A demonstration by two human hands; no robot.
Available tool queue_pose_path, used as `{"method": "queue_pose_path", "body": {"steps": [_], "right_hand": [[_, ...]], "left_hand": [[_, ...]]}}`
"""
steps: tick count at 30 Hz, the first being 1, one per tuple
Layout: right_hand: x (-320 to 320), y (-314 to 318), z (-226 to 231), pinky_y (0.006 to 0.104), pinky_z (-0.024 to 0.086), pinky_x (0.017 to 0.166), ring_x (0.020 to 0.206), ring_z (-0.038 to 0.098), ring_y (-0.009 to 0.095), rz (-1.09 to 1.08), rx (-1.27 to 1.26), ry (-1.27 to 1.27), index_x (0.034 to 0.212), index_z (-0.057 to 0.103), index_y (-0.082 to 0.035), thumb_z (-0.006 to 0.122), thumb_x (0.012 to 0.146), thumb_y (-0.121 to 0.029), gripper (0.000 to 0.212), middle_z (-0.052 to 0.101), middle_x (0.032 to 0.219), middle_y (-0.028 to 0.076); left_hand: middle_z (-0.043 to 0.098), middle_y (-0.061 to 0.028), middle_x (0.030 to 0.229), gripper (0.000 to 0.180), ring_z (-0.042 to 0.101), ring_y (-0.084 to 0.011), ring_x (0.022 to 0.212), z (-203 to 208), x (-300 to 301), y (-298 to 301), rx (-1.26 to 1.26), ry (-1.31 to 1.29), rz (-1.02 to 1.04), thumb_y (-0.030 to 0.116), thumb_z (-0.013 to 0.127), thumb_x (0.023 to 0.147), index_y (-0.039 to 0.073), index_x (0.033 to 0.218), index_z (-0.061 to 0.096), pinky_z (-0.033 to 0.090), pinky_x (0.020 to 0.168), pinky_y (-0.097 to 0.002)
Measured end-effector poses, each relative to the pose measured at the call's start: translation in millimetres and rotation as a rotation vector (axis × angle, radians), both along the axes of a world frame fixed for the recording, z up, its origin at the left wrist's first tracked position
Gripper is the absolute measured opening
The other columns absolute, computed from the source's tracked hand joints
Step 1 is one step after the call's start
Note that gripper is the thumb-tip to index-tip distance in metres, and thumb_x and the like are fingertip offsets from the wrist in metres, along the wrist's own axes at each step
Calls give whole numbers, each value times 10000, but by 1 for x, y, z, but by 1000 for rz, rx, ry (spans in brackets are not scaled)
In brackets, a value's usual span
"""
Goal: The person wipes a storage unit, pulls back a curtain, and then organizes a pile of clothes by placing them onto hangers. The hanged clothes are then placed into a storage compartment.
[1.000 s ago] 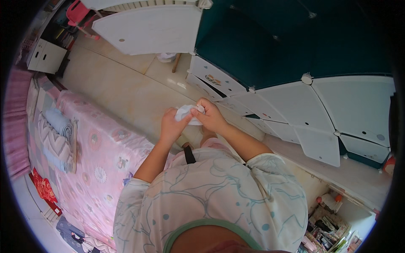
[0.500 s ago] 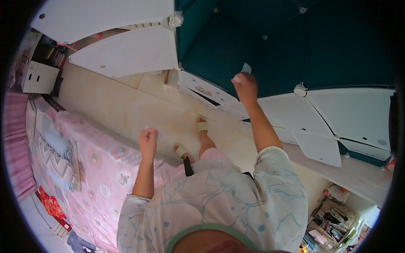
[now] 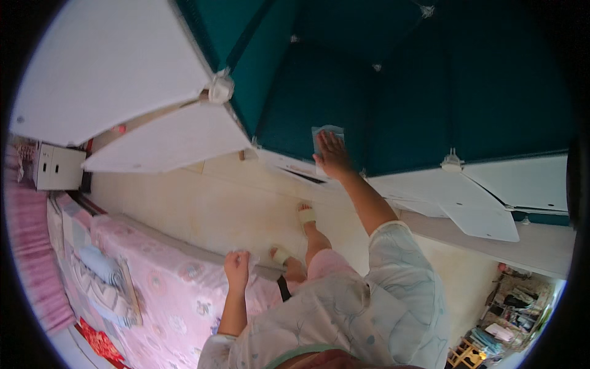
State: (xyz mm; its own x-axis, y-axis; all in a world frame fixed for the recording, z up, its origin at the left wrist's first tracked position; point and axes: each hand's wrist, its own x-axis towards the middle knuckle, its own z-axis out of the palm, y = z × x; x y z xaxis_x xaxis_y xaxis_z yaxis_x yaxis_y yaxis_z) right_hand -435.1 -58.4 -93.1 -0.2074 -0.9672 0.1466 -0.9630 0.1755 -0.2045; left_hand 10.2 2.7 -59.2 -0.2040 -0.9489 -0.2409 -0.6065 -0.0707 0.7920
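Note:
My right hand [image 3: 332, 156] lies with fingers spread over a thin, pale, partly see-through sheet [image 3: 316, 141]. It presses the sheet toward the dark green inner face of a panel cabinet [image 3: 412, 111], low in one compartment. Whether the sheet is a wipe or a plastic piece I cannot tell. My left hand [image 3: 236, 269] is held lower, over the edge of the bed, with its fingers curled closed. Something pale and filmy shows at its fingertips, too small to name.
White cabinet doors [image 3: 166, 138] swing open at the left, and another door [image 3: 482, 220] hangs open at the right. White connectors [image 3: 221, 88] join the panels. A bed with a pink cover [image 3: 160, 270] stands at the left. Cluttered goods [image 3: 513, 307] fill the lower right.
My right hand has moved left and down; its fingers have gone from closed around the pale sheet to flat over it. My left hand has shifted right and down, still closed.

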Motion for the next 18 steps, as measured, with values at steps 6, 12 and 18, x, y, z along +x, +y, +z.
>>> {"method": "queue_pose_path", "body": {"steps": [6, 12, 18], "right_hand": [[-88, -111, -45, 441, 136, 1097, 1342, 212, 301, -519, -91, 204, 1370, 316, -104, 381, 915, -471, 588, 224, 1455, 150], [-191, -158, -19, 441, 358, 945, 1110, 459, 262, -1065, -361, 297, 1197, 468, -43, 570, 850, -395, 504, 474, 1196, 159], [-175, -225, 58, 422, 417, 876, 1032, 501, 247, -932, 126, -224, 1119, 511, -49, 539, 867, -409, 441, 505, 1133, 149]], "left_hand": [[580, -94, 723, 191, 529, -178, 681, -30, 8, -17, 186, 80, 196, 165, 634, 814, -2, 722, 640, 421, 647, -304], [580, -74, 763, 173, 542, -152, 713, -73, 13, -11, 253, 80, 243, 154, 624, 820, -7, 762, 646, 424, 651, -281], [576, -78, 748, 144, 545, -170, 719, -84, -20, -7, 314, 52, 258, 133, 634, 808, 6, 741, 645, 422, 666, -288]]}}
